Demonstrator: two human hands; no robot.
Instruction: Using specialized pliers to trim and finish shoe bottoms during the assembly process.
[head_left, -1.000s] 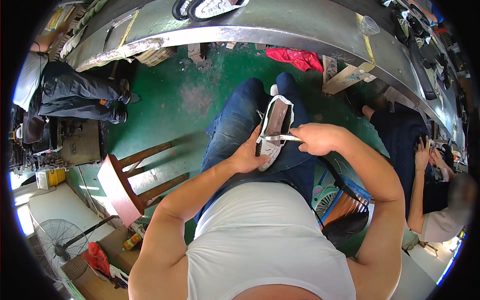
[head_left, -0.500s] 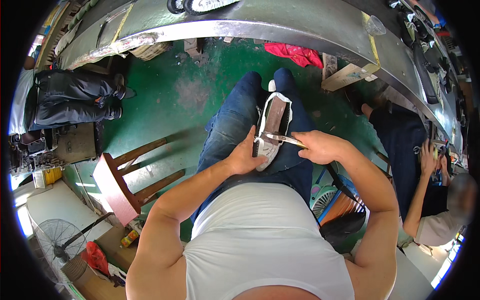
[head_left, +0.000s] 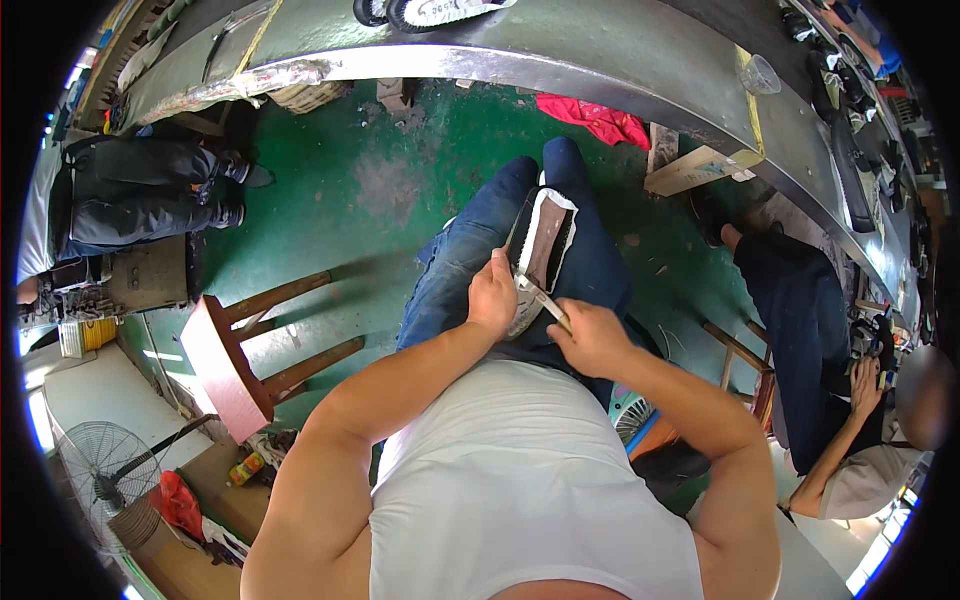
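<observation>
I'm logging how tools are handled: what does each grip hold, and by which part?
Right grip: slim silver metal tool, by its yellowish handle. Left grip: white-edged, brown-bottomed shoe, by its left side.

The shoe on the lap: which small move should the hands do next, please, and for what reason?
Perhaps the left hand should shift slightly clear, without releasing the shoe, before the right hand works the tool: the tool's metal head lies at the shoe, very close to the left hand.
</observation>
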